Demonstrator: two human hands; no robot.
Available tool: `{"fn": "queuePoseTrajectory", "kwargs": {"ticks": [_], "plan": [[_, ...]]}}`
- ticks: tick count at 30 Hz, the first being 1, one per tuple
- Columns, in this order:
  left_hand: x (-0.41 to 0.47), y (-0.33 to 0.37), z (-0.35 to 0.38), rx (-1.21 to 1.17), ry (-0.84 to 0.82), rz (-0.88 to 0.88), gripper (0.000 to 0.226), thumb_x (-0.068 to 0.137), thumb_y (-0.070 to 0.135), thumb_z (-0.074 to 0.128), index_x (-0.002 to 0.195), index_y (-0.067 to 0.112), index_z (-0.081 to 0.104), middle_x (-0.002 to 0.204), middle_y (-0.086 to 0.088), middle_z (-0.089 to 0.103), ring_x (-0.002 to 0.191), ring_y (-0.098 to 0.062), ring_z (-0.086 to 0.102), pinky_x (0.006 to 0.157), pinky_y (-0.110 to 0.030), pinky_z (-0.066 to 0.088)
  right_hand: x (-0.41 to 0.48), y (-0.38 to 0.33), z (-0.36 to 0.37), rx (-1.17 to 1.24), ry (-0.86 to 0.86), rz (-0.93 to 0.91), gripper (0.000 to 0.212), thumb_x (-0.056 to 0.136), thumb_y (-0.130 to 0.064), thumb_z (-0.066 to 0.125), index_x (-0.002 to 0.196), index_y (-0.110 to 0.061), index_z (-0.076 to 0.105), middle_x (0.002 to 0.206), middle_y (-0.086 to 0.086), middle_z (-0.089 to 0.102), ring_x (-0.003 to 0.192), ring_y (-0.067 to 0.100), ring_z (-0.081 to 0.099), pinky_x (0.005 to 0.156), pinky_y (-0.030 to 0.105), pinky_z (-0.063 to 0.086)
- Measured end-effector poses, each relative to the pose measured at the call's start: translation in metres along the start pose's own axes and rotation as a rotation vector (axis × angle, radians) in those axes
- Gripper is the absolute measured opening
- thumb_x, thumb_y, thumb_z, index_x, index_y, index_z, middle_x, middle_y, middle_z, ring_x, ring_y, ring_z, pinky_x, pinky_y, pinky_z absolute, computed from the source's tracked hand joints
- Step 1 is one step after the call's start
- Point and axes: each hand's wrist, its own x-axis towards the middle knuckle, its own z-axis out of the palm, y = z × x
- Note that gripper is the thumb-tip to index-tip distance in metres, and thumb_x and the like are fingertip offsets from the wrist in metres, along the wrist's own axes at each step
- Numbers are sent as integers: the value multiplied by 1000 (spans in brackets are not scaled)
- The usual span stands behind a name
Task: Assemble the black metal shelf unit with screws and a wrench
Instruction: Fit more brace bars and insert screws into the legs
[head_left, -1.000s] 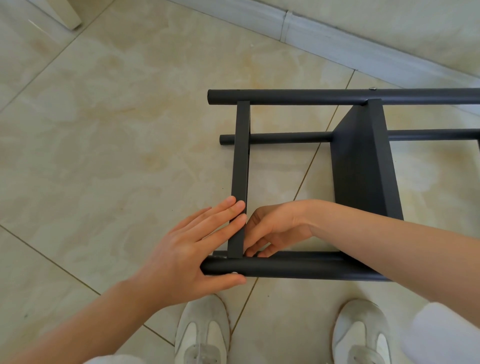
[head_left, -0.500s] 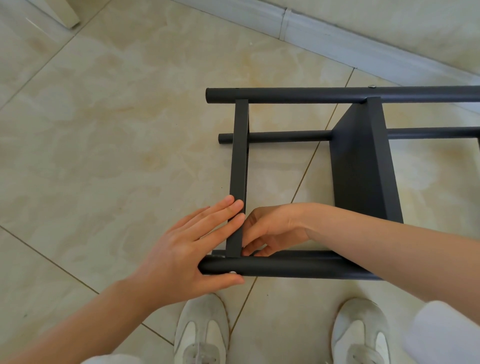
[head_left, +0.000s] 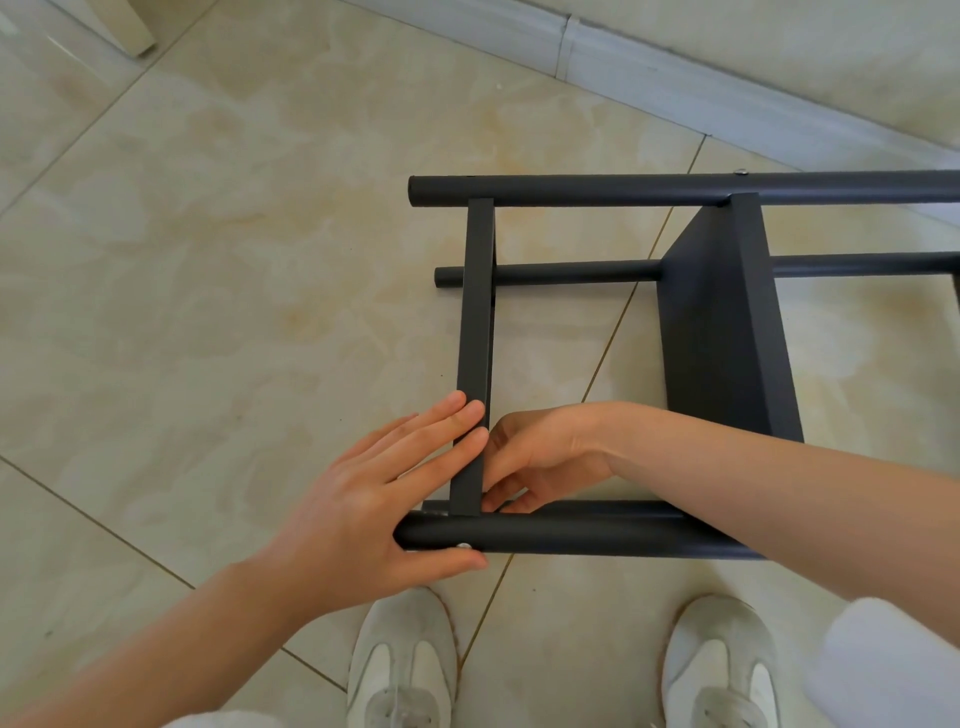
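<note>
Our left grip (head_left: 363, 499) lies spread. Its straight fingers rest flat against the crossbar (head_left: 475, 338), and the thumb runs under the near tube (head_left: 597, 535), just beside a screw head (head_left: 464, 546). Our right grip (head_left: 540, 457) comes in from the other side of the crossbar, fingers curled into the corner where crossbar meets tube. The crossbar hides the fingertips, so we cannot tell whether they pinch a nut, a screw or only the metal.

The shelf unit (head_left: 545, 273) lies on its side on the floor (head_left: 208, 260), just ahead of our shoes (head_left: 400, 665). Its panel (head_left: 727, 338) stands on edge between the near tube and the far tube (head_left: 675, 189). We see no wrench.

We judge the step to be seating this corner joint and starting its fastener by hand. To do it well, we should press the crossbar square against the tube with the left grip so the holes line up. The right grip should then turn the fastener lightly until the thread catches, never forcing it. The round tube may roll, so the thumb should steady it. We would save the hard tightening for the wrench, once every joint sits true.
</note>
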Motion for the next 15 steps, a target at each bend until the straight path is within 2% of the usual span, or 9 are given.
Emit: {"fn": "queuePoseTrajectory", "kwargs": {"ticks": [7, 11, 15], "plan": [[0, 1, -1, 3, 1, -2, 82, 82, 55, 73, 144, 8, 46, 157, -3, 38, 147, -21, 32, 113, -42, 39, -6, -1, -5, -30, -13, 18, 16, 94, -7, 62, 107, -4, 70, 99, 8, 67, 91, 18, 63, 91, 30, 51], [0, 1, -1, 12, -4, -2, 81, 84, 57, 71, 145, 9, 46, 157, -2, 38, 147, -20, 31, 116, -38, 36, -3, 2, -1, 26, 13, 0, 12, 94, -5, 62, 101, -7, 71, 102, 10, 66, 92, 19, 63, 91, 32, 52], [0, 1, -1, 13, -4, -3, 81, 84, 57, 70, 145, 10, 45, 157, -2, 38, 147, -20, 31, 116, -39, 36, -2, 3, 2, 9, 30, 6, 22, 94, -10, 63, 114, -2, 67, 110, 13, 64, 100, 23, 61, 97, 36, 51]]}}
